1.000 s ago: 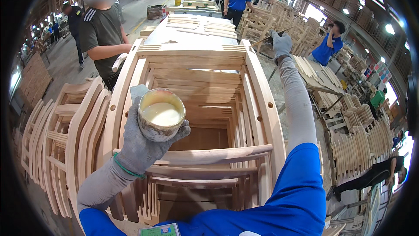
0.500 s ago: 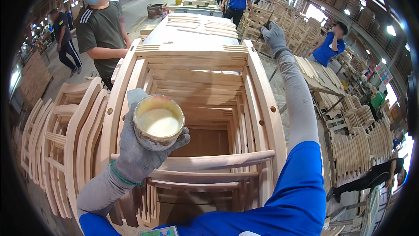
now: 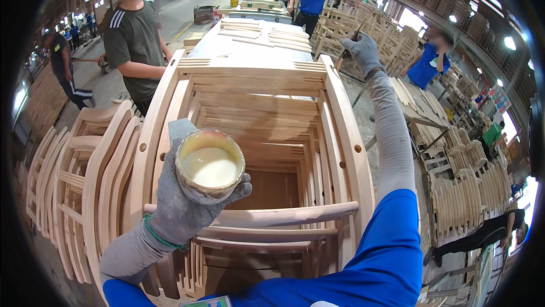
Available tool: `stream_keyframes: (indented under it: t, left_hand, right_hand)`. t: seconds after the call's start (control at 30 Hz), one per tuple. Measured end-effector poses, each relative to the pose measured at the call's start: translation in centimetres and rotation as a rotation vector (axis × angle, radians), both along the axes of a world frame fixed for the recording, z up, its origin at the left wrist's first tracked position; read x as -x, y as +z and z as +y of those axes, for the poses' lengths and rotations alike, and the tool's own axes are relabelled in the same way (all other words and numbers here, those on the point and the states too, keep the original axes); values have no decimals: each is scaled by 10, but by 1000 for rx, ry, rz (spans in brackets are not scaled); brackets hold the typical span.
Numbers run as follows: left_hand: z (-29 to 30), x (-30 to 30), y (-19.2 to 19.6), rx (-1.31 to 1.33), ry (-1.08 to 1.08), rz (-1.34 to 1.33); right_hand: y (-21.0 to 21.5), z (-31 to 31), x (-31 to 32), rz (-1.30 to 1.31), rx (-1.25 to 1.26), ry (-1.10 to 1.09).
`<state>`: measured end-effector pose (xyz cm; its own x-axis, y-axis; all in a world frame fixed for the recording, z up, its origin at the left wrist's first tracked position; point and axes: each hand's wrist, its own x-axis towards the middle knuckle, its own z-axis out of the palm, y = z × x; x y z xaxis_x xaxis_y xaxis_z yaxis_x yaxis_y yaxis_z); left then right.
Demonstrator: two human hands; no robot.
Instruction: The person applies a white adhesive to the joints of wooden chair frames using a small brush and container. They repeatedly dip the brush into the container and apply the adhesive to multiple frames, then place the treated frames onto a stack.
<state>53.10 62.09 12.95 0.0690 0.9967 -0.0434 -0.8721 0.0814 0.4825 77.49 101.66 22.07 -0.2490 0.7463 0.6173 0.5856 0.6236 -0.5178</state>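
Note:
My gloved left hand is wrapped round a crusted cup half full of creamy white liquid. A flat grey blade-like piece sticks up behind the cup on that hand's side. Below and beyond lies a stack of pale wooden chair frames, with a rounded crossbar nearest me. My gloved right hand is reached out past the frames' far right corner. Its fingers are closed on a thin dark stick-like tool, whose exact kind I cannot make out.
Curved chair frames stand stacked at left. A white-topped table bearing wooden slats lies beyond. A masked person stands at the far left corner; a person in blue is at right. More chair parts fill the right side.
The cup in my left hand has shifted slightly down and right. My right hand has dropped a little, and its tool has turned. A person at far left has walked.

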Motion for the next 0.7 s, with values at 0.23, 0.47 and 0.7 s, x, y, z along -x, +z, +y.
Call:
stream_keyframes:
  t: [0.23, 0.47, 0.7]
  left_hand:
    - [-1, -6, 6, -14, 7, -18]
    - [3, -25, 14, -105, -23, 39]
    - [-20, -43, 7, -116, 22, 120]
  right_hand:
    - [-39, -13, -28, 189, -50, 213]
    - [-4, -67, -61, 74, -31, 558]
    - [23, -284, -20, 356, 280, 890]
